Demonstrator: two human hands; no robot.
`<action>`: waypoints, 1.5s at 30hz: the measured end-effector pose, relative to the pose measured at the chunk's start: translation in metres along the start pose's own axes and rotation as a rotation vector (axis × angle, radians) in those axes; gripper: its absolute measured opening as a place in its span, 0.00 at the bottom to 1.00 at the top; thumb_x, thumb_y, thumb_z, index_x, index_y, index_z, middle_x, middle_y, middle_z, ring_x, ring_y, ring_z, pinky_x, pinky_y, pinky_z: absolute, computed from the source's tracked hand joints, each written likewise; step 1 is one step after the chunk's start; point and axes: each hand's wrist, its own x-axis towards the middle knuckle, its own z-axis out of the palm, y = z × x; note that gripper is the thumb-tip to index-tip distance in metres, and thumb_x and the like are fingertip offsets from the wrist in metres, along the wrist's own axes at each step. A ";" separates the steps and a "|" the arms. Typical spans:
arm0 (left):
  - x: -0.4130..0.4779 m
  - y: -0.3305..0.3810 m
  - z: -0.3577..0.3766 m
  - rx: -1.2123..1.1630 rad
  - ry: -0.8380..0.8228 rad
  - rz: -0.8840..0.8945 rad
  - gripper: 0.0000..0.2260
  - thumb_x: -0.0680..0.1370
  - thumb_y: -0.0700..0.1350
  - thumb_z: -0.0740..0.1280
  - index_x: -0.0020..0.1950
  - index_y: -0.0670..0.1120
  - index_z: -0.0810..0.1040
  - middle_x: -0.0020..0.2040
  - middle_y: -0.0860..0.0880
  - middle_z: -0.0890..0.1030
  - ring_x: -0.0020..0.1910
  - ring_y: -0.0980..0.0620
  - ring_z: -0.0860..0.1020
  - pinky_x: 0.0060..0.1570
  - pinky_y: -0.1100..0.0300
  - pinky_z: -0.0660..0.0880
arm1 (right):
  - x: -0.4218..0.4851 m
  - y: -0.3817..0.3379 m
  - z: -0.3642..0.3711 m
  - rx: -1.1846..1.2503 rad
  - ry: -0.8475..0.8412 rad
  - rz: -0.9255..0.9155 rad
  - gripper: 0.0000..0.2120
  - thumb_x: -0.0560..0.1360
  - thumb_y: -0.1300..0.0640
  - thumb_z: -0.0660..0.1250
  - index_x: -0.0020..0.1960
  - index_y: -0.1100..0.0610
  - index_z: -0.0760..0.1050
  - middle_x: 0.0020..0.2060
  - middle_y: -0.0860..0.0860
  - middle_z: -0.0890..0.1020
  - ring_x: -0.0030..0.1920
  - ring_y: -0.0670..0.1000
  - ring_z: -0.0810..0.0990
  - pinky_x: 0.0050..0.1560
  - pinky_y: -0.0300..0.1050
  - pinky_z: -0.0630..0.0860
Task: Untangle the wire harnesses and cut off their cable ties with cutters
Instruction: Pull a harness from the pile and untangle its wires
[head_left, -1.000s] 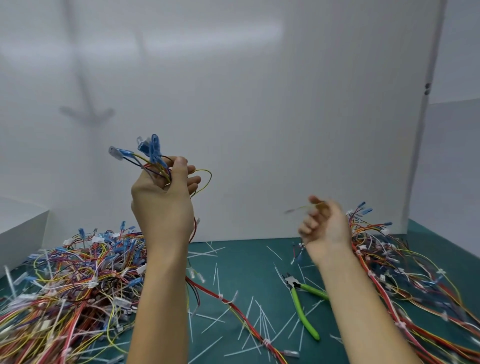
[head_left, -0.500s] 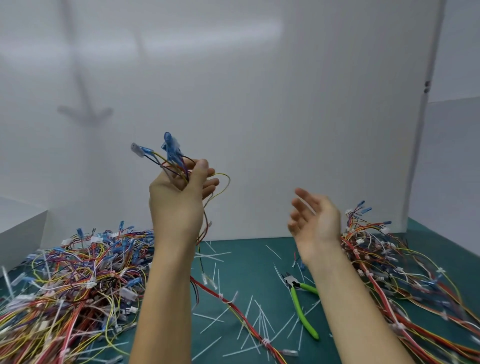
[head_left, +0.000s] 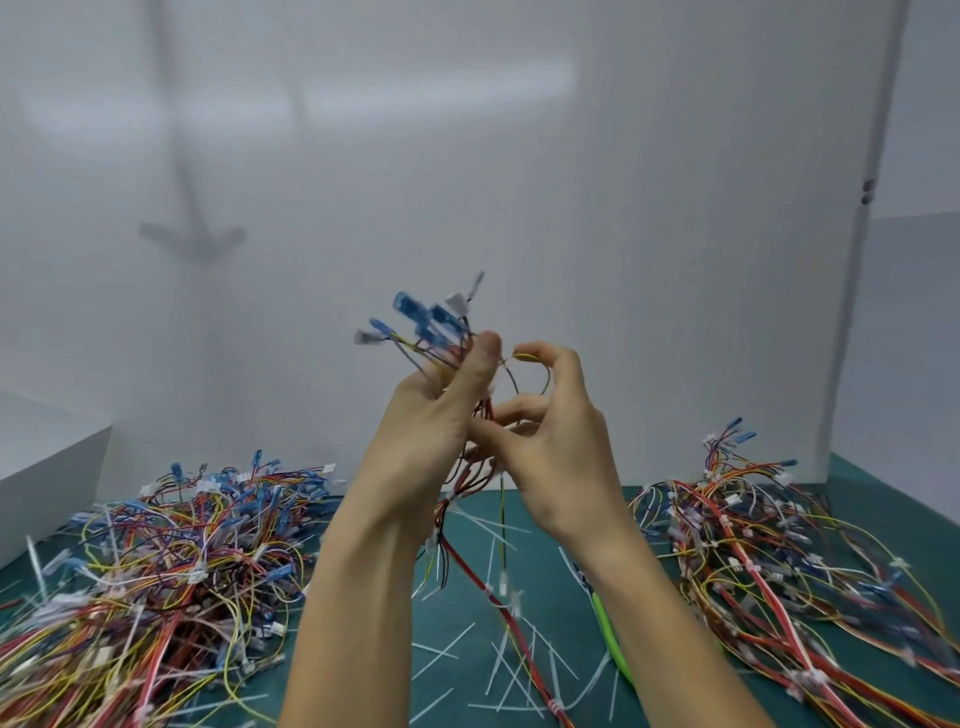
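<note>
No text, label, brand, number or sign can be read on anything here.

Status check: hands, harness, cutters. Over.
Left hand grips raised harness. Right hand holds its yellow wire. Cutters idle on mat, partly behind right forearm.

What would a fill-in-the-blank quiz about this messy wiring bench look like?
1. The left hand holds up a wire harness whose top connectors are mostly ____.
2. The right hand pinches a wire loop coloured ____.
3. The cutters lie on the mat, in ____ hand.
4. The cut cable ties scattered there are ____.

Missing words: blue; yellow; neither; white.
</note>
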 end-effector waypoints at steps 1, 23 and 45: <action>0.001 -0.001 -0.001 0.017 0.013 -0.010 0.20 0.71 0.60 0.69 0.55 0.46 0.81 0.47 0.54 0.81 0.40 0.66 0.80 0.34 0.75 0.74 | 0.001 -0.001 -0.002 0.017 0.042 -0.002 0.28 0.69 0.59 0.78 0.60 0.45 0.65 0.37 0.49 0.86 0.33 0.47 0.85 0.39 0.43 0.82; 0.003 0.001 -0.009 0.201 0.407 0.373 0.03 0.74 0.49 0.75 0.45 0.56 0.85 0.46 0.55 0.86 0.47 0.56 0.83 0.48 0.62 0.76 | 0.006 -0.006 -0.030 0.164 -0.035 0.097 0.05 0.77 0.57 0.69 0.49 0.50 0.84 0.36 0.56 0.86 0.37 0.58 0.85 0.41 0.53 0.82; -0.005 0.004 -0.043 -0.083 0.033 0.071 0.10 0.66 0.45 0.74 0.46 0.48 0.88 0.43 0.44 0.86 0.43 0.52 0.84 0.45 0.66 0.79 | 0.006 -0.020 -0.045 0.408 0.209 0.285 0.10 0.68 0.54 0.76 0.46 0.56 0.82 0.36 0.56 0.87 0.33 0.50 0.85 0.33 0.38 0.80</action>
